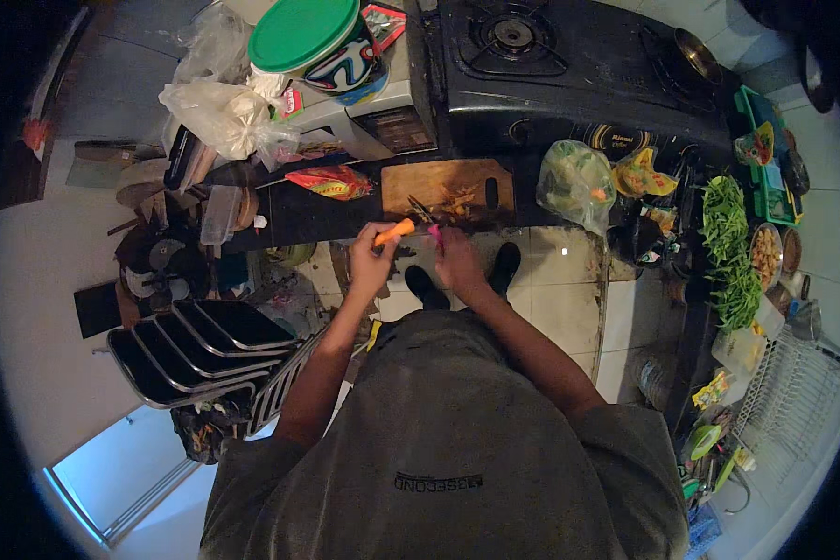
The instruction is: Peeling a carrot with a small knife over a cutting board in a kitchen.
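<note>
Between the fingers of my left hand is a peeled orange carrot, its tip pointing up to the right. My right hand grips the pink handle of a knife, whose dark blade points up and left, apart from the carrot. Both hands are just in front of the counter edge. Behind them on the counter lies a wooden cutting board with a slot handle at its right end. Carrot peelings are heaped on the board's right half, beside the blade.
A clear bag of vegetables stands right of the board, a red packet left of it. Behind is a black Rinnai gas stove. A green-lidded tub stands back left. Chopped greens line the right counter; stacked chairs stand left.
</note>
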### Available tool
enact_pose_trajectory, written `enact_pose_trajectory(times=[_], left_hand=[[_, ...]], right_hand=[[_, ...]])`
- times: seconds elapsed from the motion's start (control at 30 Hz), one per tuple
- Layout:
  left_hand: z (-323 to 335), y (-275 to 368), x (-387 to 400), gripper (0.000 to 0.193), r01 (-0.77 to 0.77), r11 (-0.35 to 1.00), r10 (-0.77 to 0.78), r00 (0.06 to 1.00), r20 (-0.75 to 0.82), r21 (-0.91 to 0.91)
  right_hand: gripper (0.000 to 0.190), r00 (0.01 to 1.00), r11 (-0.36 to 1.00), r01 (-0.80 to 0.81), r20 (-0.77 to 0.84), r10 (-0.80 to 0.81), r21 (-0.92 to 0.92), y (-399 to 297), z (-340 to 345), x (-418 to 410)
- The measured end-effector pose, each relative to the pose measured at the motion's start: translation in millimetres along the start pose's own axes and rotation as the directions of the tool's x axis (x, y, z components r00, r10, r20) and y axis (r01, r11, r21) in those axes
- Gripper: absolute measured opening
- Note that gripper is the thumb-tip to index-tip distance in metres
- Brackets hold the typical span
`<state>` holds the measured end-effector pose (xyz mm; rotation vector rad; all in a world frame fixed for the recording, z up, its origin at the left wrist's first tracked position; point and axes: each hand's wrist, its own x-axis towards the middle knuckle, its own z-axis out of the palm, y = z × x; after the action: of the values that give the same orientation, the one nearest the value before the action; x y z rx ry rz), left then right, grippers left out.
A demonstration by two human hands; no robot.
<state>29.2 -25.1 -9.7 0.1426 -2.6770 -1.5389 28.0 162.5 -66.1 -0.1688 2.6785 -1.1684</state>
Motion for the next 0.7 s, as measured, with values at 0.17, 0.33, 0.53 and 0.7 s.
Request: enact_pose_trajectory(times=[0.17,0.33,0.53,0.7], left_hand=[[21.6,17.9,8.8,0.02,-0.085,0.991,0.078,0.994,0.071,0.101],[33.3,6.4,10.9,0.019,-0.094,0.984,0.089,0.995,0.036,0.154],[46.4,-3.8,17.0,0.018,-0.051,0.996,0.053,0.998,-0.017,0.076],[48.3,-29.5,20.2,0.015,0.075,0.997,-0.074,0.99,-0.116,0.0]], right_hand=[[0.027,0.996,0.997,0.072,-0.056,-0.074,-0.04,9.4,16.1,0.1],[0.029,0.998,0.999,0.045,0.036,-0.045,0.006,-3.6,-6.4,-8.5],[0.029,0.995,0.999,0.038,0.098,-0.036,-0.016,3.2,-29.7,-19.7],[0.025,0.998,0.998,0.055,0.039,-0.053,-0.039,0.0,-57.1,-38.2]])
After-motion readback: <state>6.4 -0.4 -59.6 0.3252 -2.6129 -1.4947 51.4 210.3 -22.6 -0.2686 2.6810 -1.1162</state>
